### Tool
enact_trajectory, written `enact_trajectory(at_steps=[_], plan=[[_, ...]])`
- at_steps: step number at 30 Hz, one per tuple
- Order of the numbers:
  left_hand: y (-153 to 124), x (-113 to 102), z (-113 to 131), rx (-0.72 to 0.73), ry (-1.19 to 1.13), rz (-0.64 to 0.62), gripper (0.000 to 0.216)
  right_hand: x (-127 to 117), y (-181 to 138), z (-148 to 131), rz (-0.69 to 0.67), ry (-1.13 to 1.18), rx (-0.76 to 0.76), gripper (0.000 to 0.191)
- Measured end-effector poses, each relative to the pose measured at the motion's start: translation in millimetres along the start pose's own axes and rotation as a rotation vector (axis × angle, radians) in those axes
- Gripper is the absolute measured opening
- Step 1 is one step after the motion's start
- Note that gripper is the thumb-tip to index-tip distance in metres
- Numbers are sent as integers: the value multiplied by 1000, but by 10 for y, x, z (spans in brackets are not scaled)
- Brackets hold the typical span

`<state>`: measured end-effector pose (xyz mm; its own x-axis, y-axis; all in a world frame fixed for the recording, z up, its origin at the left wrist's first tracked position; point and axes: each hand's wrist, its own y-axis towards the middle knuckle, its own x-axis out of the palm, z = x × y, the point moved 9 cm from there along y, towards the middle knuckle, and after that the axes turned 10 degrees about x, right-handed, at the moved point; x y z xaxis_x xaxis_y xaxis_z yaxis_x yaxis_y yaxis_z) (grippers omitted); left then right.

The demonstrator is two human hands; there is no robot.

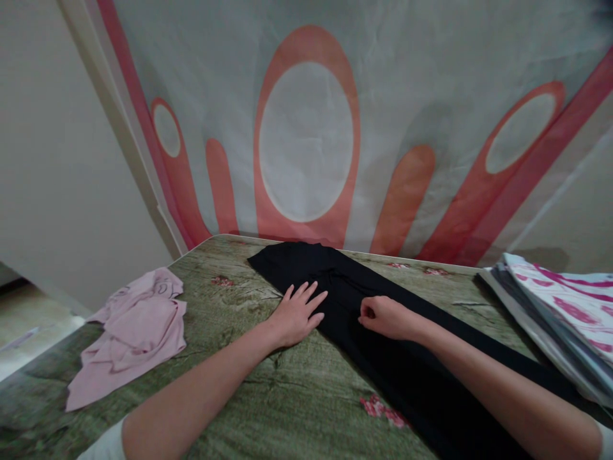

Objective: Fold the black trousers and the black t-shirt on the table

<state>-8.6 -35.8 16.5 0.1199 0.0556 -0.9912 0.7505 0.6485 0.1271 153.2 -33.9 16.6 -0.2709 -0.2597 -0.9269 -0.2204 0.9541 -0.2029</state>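
A long black garment (354, 281), which looks like a pair of trousers, lies stretched diagonally over the table from the back middle to the lower right. My left hand (297, 314) rests flat with fingers spread, its fingertips on the garment's left edge and its palm by the bare tablecloth. Over the middle of the garment is my right hand (387, 317), its fingers curled in toward the thumb. What is inside that curl, if anything, is hidden. My right forearm crosses above the lower part of the black cloth.
A crumpled pink garment (136, 326) lies on the left of the table. At the right edge sits a stack of folded cloths (560, 313), with a white and magenta one on top. The table (287, 409) has a green wood-patterned cover. Behind it hangs a patterned curtain (397, 76).
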Motion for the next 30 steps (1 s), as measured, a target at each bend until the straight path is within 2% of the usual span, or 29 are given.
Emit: enact_trajectory(at_steps=[8, 11, 16, 26, 30], plan=[[3, -20, 37, 36, -18, -18, 57, -4, -172, 94, 112, 52, 36, 10], [29, -64, 198, 132, -59, -27, 53, -5, -196, 85, 125, 43, 25, 10], [21, -110, 546, 320, -158, -117, 50, -20, -178, 103, 107, 49, 21, 8], [-75, -213, 1005, 525, -249, -171, 53, -50, -306, 271, -130, 2, 11, 9], [-94, -272, 1141, 574, -303, -176, 48, -76, -407, 367, -236, -37, -6, 10]])
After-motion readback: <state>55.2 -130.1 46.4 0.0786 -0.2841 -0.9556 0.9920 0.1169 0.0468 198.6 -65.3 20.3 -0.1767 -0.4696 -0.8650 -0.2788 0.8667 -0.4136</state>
